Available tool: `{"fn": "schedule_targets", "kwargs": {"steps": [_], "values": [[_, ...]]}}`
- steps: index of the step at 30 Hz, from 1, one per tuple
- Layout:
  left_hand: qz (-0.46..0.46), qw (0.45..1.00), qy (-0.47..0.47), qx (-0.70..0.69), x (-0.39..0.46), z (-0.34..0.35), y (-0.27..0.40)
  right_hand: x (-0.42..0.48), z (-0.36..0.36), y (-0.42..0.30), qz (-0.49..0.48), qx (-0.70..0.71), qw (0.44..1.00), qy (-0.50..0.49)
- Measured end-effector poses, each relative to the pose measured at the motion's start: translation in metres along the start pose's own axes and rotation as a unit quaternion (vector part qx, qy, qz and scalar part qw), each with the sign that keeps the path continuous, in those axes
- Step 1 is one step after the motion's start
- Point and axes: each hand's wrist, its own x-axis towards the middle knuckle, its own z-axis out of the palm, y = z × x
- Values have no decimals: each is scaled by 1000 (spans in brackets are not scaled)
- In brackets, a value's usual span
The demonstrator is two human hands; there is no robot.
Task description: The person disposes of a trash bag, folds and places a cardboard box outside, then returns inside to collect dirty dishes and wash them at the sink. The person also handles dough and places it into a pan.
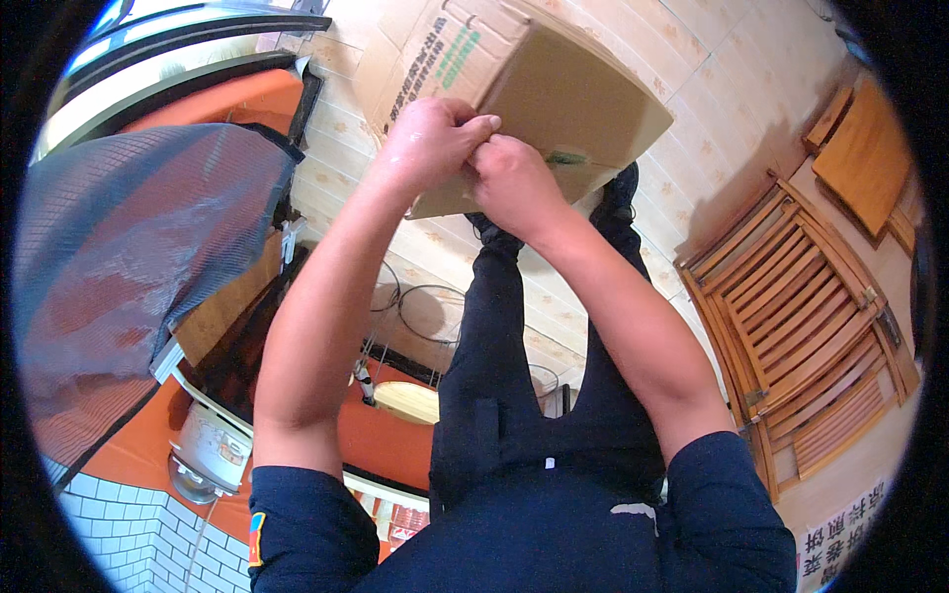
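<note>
A cardboard box (578, 96) with dark and green printing is in front of me at the top centre, above the tiled floor. My left hand (437, 141) and my right hand (515, 178) meet at its near edge, thumbs close together and fingers curled. Both appear to pinch something small at the box's edge, but the fingers hide it, so whether it is the cardboard or another thing cannot be told.
Folded slatted wooden chairs (793, 319) lean at the right beside a wooden stool or seat (864, 156). Dark mesh netting (148, 244) covers something at the left. Wire hoops (434, 311) and an orange surface (385, 445) lie below. My shoes (623, 193) are close to the box.
</note>
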Motion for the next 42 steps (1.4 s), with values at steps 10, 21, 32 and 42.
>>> {"fn": "schedule_targets", "kwargs": {"steps": [10, 21, 32, 42], "values": [[140, 972, 123, 144, 6, -40, -71, -24, 0, 18, 189, 141, 968, -88], [79, 993, 81, 42, 5, -17, -114, -120, -136, 139, 419, 53, 901, -103], [-59, 995, 57, -48, 9, -2, -166, -248, -407, 188, 635, -190, 748, 43], [-141, 962, 66, -222, 7, 29, -163, -136, -170, 124, 463, -78, 865, -179]]}}
